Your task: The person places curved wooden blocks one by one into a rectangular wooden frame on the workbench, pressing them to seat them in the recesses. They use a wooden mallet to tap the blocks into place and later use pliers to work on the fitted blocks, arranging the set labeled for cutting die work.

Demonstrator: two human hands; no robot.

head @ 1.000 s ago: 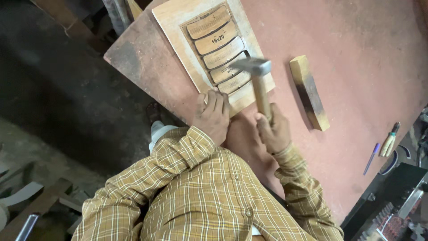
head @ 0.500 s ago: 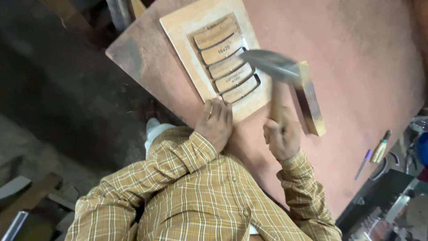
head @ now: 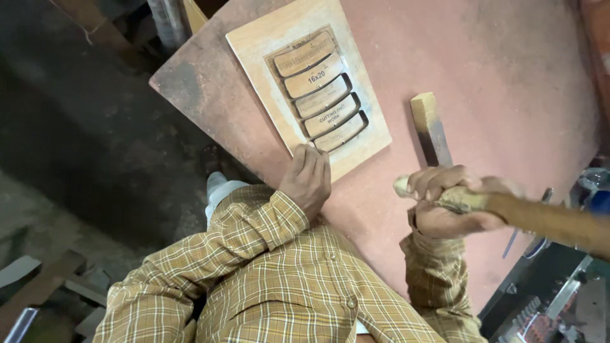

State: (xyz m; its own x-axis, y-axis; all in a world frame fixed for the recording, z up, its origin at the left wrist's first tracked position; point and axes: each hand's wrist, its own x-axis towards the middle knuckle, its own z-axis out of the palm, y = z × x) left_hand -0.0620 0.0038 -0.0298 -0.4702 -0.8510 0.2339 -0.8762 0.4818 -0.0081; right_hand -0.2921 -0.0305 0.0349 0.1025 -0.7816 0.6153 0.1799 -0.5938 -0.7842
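A pale plywood board lies on the reddish table. It carries several curved strips set in dark-edged slots. My left hand presses flat on the board's near edge, fingers together, holding nothing. My right hand is closed around the wooden handle of a hammer, raised and swung back to the right. The hammer's head is out of frame. My sleeves are a yellow checked shirt.
A short wooden block with a dark face lies on the table right of the board. A pen-like tool sits near the table's right edge. Dark machine parts crowd the lower right. Scrap wood and the floor are at left.
The hammer rested on the board's strips a second ago. My right hand has lifted it up and back to the right, its head leaving view. My left hand stayed on the board.
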